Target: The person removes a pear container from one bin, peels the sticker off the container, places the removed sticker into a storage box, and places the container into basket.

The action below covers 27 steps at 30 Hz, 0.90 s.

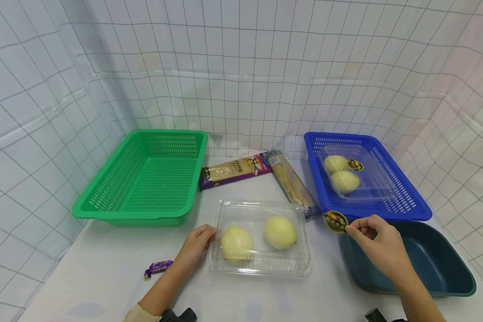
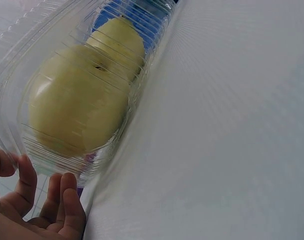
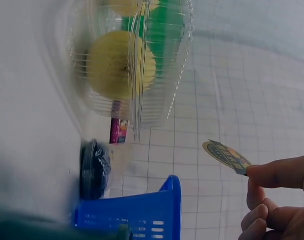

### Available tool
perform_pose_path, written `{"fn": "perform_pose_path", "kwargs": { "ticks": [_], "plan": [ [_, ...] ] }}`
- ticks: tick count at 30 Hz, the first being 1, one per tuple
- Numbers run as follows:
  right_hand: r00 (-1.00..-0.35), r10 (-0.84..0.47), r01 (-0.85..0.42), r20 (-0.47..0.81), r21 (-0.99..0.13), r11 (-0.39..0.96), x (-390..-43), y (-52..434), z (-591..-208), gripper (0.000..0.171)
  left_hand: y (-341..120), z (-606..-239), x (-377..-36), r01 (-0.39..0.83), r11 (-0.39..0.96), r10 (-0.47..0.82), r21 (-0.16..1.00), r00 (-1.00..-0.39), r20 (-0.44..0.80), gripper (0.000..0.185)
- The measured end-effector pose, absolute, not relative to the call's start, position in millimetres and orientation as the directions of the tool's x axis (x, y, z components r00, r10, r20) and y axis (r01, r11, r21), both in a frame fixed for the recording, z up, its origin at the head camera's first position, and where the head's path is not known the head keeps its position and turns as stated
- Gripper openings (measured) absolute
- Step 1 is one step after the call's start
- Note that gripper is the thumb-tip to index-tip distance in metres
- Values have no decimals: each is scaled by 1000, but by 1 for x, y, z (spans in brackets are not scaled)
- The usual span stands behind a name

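Clear box point(image 1: 261, 267), long axis left-right; left hand point(image 1: 196, 247) pinches edge, right hand point(image 1: 381, 243) pinches sticker point(image 1: 334, 221).

Glossy clear plastic box point(image 1: 261, 267), matt cloth backdrop point(image 1: 241, 58)

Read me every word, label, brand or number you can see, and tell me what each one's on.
"大利面", as best it reads: purple-edged pasta packet; smaller print unreadable.
Second long packet: markings too small to read.
Purple wrapped candy: lettering too blurred to read.
Round sticker in right hand: print too small.
Second sticker, on clear box in blue basket: also too small.
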State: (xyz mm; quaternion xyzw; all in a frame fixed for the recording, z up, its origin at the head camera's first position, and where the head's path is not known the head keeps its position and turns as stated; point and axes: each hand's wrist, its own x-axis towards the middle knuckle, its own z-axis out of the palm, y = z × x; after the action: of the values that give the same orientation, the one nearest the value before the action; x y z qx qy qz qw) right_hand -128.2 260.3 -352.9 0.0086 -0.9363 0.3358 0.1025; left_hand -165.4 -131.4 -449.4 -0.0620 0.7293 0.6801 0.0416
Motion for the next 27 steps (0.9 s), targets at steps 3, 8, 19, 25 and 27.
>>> {"fn": "perform_pose_path", "kwargs": {
  "ticks": [3,8,19,25,27],
  "plan": [
    [-980,77,-59,186,-630,774,-126,269,-355,29,-131,-450,-165,-146,72,-35,987,-989,-144,26],
    [-982,120,-1,149,-634,773,-122,283,-359,34,-131,-449,-166,-146,72,-38,987,-989,-143,26],
    [-985,174,127,18,-612,780,-121,313,-364,48,-132,-448,-165,-150,72,-46,986,-988,-147,25],
    [-982,170,182,-79,-606,775,-125,329,-372,51,-131,-449,-166,-150,69,-43,986,-988,-148,25],
    [-980,168,197,-105,-603,773,-127,333,-376,50,-131,-450,-166,-151,69,-41,986,-988,-148,26]
  ]
}}
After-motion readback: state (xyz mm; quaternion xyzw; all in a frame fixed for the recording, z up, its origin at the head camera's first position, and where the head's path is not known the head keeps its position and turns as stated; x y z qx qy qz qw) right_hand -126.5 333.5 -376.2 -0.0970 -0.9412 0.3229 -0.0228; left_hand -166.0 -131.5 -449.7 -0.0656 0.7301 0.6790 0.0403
